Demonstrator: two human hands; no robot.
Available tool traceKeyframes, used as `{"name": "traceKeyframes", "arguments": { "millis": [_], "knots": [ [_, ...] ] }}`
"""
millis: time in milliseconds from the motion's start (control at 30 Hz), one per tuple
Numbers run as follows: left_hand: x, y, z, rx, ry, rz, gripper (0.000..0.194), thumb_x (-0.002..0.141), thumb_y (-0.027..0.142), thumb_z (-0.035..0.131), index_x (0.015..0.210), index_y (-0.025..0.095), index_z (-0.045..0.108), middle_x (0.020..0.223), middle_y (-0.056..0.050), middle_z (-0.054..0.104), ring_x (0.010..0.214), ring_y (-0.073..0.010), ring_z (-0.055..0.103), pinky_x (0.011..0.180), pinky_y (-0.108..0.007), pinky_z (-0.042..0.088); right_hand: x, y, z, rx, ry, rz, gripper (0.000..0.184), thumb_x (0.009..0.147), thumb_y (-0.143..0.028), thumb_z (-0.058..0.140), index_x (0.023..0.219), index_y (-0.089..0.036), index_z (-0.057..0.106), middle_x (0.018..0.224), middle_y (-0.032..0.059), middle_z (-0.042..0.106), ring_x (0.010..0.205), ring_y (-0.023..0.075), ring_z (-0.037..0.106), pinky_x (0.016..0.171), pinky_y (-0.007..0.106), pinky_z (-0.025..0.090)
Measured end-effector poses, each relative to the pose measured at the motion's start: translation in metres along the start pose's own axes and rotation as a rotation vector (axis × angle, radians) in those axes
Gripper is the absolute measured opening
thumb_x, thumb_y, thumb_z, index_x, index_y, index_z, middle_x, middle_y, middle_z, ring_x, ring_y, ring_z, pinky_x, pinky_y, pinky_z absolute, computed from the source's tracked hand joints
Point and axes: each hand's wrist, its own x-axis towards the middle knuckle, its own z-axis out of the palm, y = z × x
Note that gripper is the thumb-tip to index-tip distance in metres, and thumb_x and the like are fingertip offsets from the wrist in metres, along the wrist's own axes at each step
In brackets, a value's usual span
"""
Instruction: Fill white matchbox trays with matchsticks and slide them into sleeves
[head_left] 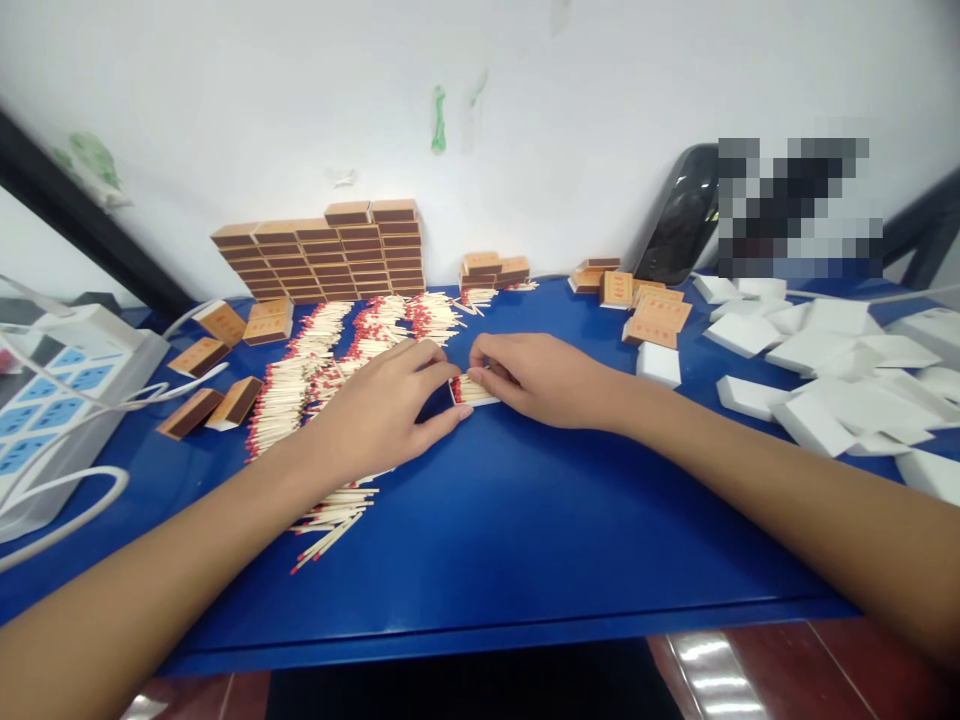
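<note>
While reaching over the blue table [555,530], have stacked matchboxes [330,255] beyond and loose matches [289,390] on both sides of the left forearm [225,520]. Set left hand [397,395] at the left end and right hand [532,375] over the right end of a white matchbox tray [485,402] lying between, long axis running left to right, with both hands touching. Seem to pinch the left end with thumb [442,425] and fingers [439,374]; cannot tell the right fingertips' hold, on tray or on red-headed matches [470,390] inside.

A glossy blue table [525,540] — on it, red-tipped wooden matches [283,398], brown cardboard matchboxes [324,258] (many stacked), white rectangular boxes [815,416].
</note>
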Motion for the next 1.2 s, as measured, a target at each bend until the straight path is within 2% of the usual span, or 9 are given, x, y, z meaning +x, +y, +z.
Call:
{"name": "traceKeyframes", "arguments": {
  "millis": [1200],
  "knots": [
    [0.0003,-0.0012,-0.0008,0.002,0.007,0.026,0.036,0.110,0.043,0.058,0.125,0.014,0.072,0.119,-0.014,0.069,0.112,-0.0313,0.066,0.099,-0.047,0.054,0.0000,0.0017,0.0020,-0.023,-0.001,0.000,0.016,0.110,-0.030,0.047,0.101,-0.021,0.057,0.090,0.0045,0.068,0.077,0.0202,0.057,0.070,0.032,0.033]
  ]
}}
